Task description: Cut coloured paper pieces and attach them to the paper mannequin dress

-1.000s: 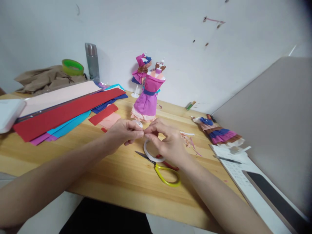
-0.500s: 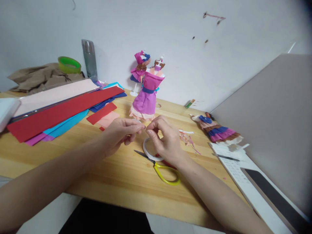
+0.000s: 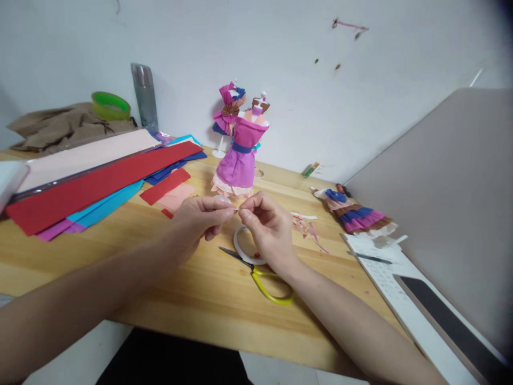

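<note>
My left hand and my right hand meet fingertip to fingertip above the table, both closed in a pinch. Something tiny and pale sits between the fingertips, too small to name. Below my right hand lie a white tape roll and yellow-handled scissors, their blades pointing left. Just behind the hands stands a small dress form in a magenta paper dress with a blue belt and pale ruffled hem. Another dress form with a pink and blue ruffled outfit is behind it.
Red paper and other coloured sheets spread over the left side, near a grey bottle and green tape. Paper scraps lie right of my hands. Farther right are a layered paper dress, a pen and a phone.
My fingertips have come closer together, and the right hand has shifted slightly left. The whole view has moved a little; the things on the table stay in place.
</note>
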The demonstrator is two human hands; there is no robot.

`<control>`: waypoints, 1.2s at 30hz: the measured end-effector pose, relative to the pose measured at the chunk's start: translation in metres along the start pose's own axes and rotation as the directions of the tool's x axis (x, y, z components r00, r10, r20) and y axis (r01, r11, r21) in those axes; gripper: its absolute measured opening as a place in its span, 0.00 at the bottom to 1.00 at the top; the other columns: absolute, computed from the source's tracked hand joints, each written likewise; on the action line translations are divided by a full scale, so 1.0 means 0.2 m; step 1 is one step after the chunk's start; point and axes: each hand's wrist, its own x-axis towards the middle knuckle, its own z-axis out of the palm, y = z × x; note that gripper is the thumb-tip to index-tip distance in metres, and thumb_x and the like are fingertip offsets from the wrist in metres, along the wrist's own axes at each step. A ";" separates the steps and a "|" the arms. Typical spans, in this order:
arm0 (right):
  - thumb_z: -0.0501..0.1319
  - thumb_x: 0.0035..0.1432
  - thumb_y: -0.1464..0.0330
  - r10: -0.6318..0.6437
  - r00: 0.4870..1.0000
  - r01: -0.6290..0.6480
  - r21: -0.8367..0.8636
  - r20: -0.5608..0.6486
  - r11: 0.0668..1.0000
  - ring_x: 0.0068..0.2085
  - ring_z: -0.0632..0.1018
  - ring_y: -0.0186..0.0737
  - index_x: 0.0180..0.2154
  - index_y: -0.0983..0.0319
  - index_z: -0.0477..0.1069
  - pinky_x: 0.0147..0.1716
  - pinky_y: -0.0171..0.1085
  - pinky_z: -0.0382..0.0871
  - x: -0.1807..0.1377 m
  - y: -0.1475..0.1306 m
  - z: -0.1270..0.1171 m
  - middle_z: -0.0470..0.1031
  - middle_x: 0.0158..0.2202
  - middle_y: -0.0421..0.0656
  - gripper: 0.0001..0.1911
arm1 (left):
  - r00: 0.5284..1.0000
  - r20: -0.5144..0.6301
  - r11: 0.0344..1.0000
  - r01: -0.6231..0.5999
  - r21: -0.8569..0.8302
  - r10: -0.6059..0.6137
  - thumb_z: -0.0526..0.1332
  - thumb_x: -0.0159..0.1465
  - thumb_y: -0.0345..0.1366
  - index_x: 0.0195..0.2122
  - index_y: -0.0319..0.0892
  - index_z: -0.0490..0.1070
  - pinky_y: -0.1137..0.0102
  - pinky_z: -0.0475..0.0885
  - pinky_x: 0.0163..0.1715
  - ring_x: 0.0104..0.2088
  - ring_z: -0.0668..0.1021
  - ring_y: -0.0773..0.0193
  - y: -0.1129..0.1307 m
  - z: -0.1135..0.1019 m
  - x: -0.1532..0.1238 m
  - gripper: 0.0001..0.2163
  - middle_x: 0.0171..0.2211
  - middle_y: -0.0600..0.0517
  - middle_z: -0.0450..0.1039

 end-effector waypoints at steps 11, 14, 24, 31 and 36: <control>0.58 0.60 0.70 -0.015 0.995 0.015 -0.001 0.101 1.000 0.29 0.67 0.36 0.29 0.60 0.67 0.29 0.36 0.61 0.00 -0.02 -0.01 0.66 0.27 0.38 0.06 | 0.999 0.046 1.000 -0.015 0.018 0.014 0.68 0.53 0.41 0.25 0.38 0.73 0.79 0.54 0.15 0.17 0.62 0.75 0.01 -0.01 0.00 0.11 0.15 0.57 0.63; 0.59 0.60 0.71 -0.032 0.994 0.032 0.000 0.106 0.999 0.28 0.67 0.35 0.29 0.60 0.69 0.29 0.36 0.61 0.00 -0.02 -0.02 0.66 0.27 0.38 0.06 | 0.998 0.059 0.996 -0.040 0.073 0.036 0.68 0.52 0.40 0.24 0.38 0.73 0.79 0.55 0.14 0.16 0.63 0.75 0.02 -0.02 0.01 0.10 0.14 0.57 0.64; 0.63 0.58 0.75 -0.171 0.979 0.177 -0.037 0.114 0.984 0.29 0.71 0.34 0.30 0.61 0.74 0.30 0.35 0.65 0.03 -0.03 -0.05 0.71 0.28 0.39 0.06 | 0.994 0.072 0.946 -0.097 0.309 0.078 0.67 0.49 0.36 0.25 0.38 0.73 0.79 0.57 0.14 0.14 0.65 0.74 0.07 -0.06 0.04 0.07 0.12 0.59 0.64; 0.65 0.57 0.78 -0.261 0.954 0.266 -0.018 0.145 0.964 0.32 0.74 0.35 0.31 0.60 0.77 0.33 0.36 0.69 0.04 -0.04 -0.06 0.74 0.29 0.40 0.08 | 0.973 0.194 0.901 -0.193 0.389 0.124 0.65 0.52 0.36 0.24 0.39 0.73 0.79 0.60 0.14 0.15 0.67 0.74 0.09 -0.08 0.04 0.06 0.14 0.58 0.66; 0.65 0.57 0.78 -0.304 0.932 0.304 0.032 0.196 0.952 0.34 0.76 0.36 0.35 0.60 0.79 0.35 0.37 0.72 0.04 -0.04 -0.08 0.75 0.31 0.41 0.08 | 0.958 0.260 0.875 -0.225 0.429 0.119 0.64 0.53 0.36 0.24 0.39 0.73 0.79 0.62 0.15 0.16 0.68 0.74 0.09 -0.09 0.05 0.06 0.15 0.57 0.67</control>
